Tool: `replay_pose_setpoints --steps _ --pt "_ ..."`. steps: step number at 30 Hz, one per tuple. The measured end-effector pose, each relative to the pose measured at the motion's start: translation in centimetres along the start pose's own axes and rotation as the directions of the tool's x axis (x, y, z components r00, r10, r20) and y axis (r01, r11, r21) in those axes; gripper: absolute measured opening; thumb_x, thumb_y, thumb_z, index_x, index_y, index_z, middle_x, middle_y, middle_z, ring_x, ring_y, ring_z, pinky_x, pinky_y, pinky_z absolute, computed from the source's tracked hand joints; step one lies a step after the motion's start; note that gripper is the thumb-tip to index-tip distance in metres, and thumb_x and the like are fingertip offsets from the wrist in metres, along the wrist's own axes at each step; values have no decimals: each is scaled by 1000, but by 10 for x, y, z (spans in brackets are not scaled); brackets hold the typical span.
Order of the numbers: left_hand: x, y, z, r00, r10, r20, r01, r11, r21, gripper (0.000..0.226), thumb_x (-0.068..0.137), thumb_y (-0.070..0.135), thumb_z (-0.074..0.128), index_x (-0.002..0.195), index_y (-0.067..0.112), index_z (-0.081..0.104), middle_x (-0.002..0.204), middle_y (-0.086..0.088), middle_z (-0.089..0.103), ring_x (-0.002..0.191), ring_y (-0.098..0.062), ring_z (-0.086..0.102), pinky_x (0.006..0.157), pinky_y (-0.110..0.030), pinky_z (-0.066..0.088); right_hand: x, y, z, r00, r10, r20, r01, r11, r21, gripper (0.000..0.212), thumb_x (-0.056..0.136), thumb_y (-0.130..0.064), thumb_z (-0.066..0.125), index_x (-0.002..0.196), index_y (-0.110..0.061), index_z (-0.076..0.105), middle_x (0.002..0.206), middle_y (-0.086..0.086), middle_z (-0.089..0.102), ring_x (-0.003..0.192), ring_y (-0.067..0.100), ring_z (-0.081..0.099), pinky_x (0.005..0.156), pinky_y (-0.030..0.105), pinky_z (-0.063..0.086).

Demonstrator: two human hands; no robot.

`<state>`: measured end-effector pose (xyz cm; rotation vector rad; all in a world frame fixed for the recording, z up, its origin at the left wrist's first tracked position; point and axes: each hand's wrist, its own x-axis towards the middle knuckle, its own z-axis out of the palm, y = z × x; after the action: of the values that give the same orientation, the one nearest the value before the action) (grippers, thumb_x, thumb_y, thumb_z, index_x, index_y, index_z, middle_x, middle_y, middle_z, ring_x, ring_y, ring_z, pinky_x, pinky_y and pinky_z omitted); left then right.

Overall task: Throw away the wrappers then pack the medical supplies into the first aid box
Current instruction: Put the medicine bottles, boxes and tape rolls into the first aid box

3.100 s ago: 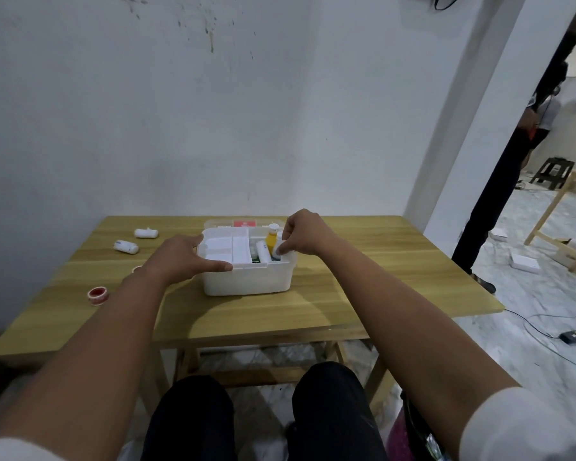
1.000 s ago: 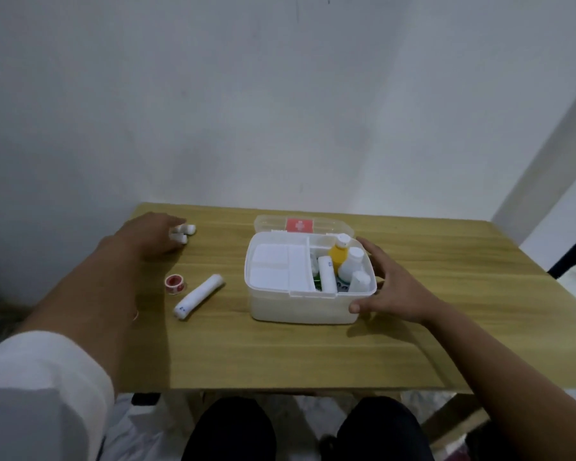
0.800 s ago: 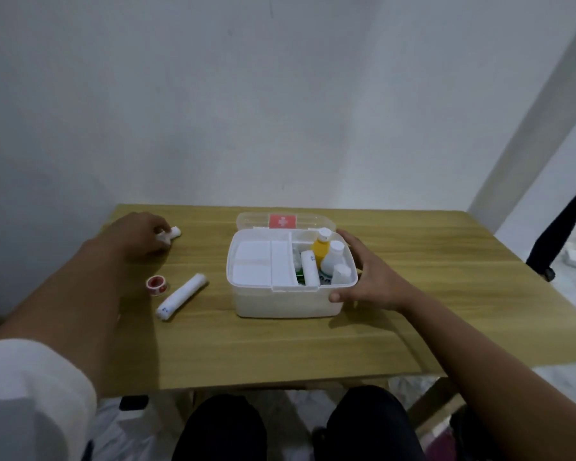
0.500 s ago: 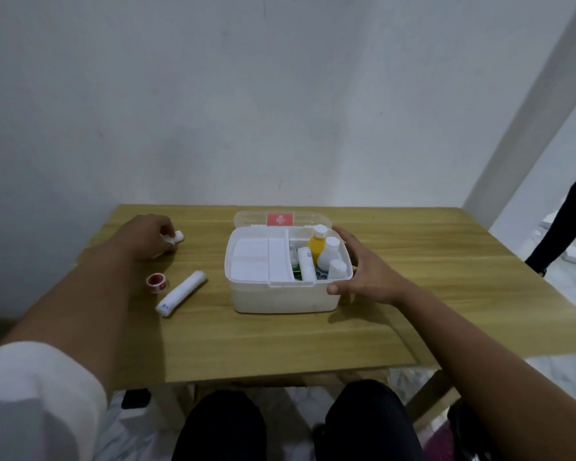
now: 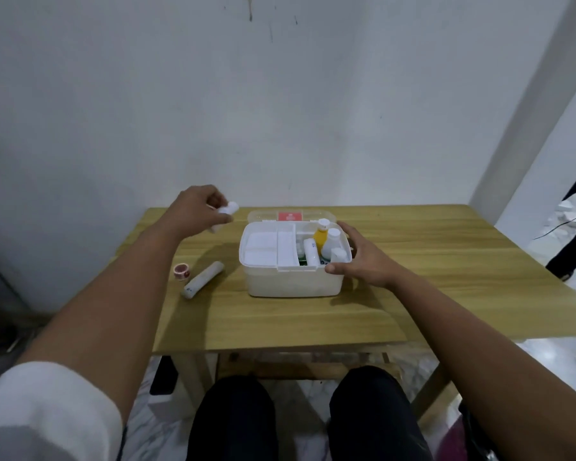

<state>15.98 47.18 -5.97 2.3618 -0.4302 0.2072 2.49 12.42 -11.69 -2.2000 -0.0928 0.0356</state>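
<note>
- Hands work either side of an open first aid box [image 5: 293,281] standing mid-tabletop [image 5: 446,261], its lid [image 5: 290,215] lying flat behind it at 12 o'clock.
- Left hand [image 5: 197,209] hovers above the tabletop at the box's 10 o'clock, fingers curled round a white bandage roll [image 5: 225,212].
- Right hand [image 5: 363,261] rests against the box's 3 o'clock wall, fingers spread, thumb on the near rim.
- Inside, the right compartment holds a yellow bottle [image 5: 320,236], a white bottle [image 5: 331,246] and a white tube [image 5: 310,252]; the left compartment holds a white tray [image 5: 266,249].
- At the box's 9 o'clock lie a second bandage roll [image 5: 202,276] and, just beside it, a red-cored tape roll [image 5: 181,271].
</note>
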Motion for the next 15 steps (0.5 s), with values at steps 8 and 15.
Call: replay_pose_setpoints --steps 8,15 --pt "-7 47 33 976 147 163 -169 977 132 32 72 33 91 93 21 71 94 12 68 87 -6 66 74 -28 54 -4 1 -3 999 25 -20 -26 999 -19 140 49 -77 85 164 -36 19 155 0 50 125 13 56 103 34 49" --pt "-13 42 54 968 200 153 -241 911 336 32 76 49 84 81 21 69 77 10 66 73 -10 61 64 -28 50 -2 6 -3 1000 6 -20 -6 1000 -2 132 54 -71 87 163 -37 22 153 -1 52 120 10 58 100 33 51"
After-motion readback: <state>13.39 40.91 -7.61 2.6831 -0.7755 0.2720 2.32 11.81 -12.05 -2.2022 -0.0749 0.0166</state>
